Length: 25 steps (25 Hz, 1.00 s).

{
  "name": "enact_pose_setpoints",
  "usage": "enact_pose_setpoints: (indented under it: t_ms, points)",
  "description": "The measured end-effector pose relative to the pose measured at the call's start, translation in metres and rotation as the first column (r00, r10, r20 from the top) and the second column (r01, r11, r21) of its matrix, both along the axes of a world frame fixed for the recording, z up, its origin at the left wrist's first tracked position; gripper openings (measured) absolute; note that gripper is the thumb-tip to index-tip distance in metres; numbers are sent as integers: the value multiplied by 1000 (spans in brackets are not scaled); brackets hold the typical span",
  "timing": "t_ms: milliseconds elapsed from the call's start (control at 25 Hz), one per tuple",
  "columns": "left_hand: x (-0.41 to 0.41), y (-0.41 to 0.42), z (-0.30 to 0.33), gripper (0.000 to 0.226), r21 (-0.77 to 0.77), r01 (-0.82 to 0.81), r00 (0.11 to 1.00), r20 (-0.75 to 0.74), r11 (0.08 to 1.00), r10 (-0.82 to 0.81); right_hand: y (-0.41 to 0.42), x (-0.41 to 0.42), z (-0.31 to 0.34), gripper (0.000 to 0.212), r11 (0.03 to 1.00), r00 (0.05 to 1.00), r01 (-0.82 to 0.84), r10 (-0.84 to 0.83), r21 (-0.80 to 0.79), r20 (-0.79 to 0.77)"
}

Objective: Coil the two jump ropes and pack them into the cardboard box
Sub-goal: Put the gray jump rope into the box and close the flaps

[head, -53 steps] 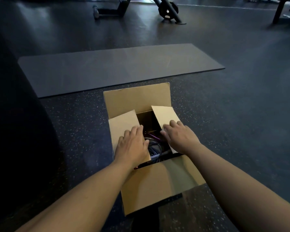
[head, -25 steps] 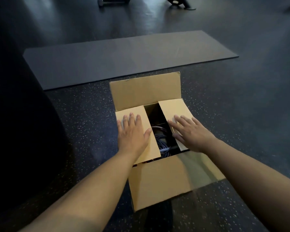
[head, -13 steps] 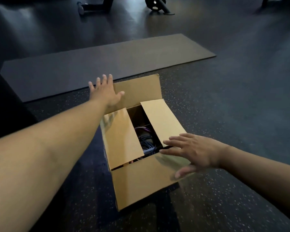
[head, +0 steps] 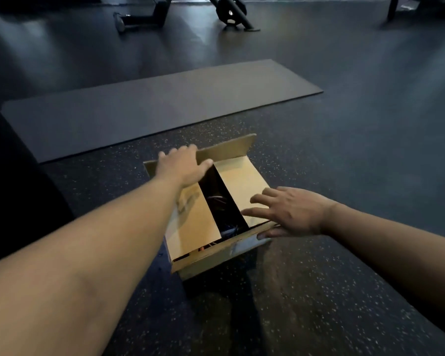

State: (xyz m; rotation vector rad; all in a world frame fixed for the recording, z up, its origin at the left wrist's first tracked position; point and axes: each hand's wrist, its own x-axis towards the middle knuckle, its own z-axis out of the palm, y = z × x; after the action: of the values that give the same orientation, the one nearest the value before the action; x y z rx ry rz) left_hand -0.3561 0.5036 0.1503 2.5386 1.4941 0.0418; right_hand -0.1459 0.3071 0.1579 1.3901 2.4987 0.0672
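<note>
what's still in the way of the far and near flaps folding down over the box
Nothing visible. The two side flaps lie folded in, with coiled rope low in the gap between them. The left hand grips the far flap; the right hand is at the near flap.

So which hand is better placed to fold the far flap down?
Left: the left hand already grips the far flap. The right hand is spread at the near flap.
</note>
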Motion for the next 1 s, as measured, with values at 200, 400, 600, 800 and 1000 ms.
enact_pose_setpoints:
  t_ms: [200,400,600,800,1000]
  points:
    - [2,-39,-4,52,-166,32,999,-17,986,-35,44,-5,-2,71,966,985,170,-168,196,-27]
    - [-12,-64,-30,48,-55,70,997,44,996,-68,75,-17,-25,81,928,944,324,-329,183,-2]
    - [-13,-87,-73,58,27,69,998,-10,997,-69,91,-26,-54,75,932,932,360,-361,36,13]
    - [-9,-89,-107,68,44,15,1000,-20,999,-14,99,-24,-78,75,933,934,357,-356,-39,21]
    - [-10,-85,-127,75,3,-94,995,28,996,94,100,-16,-96,81,938,941,335,-337,-90,-3]
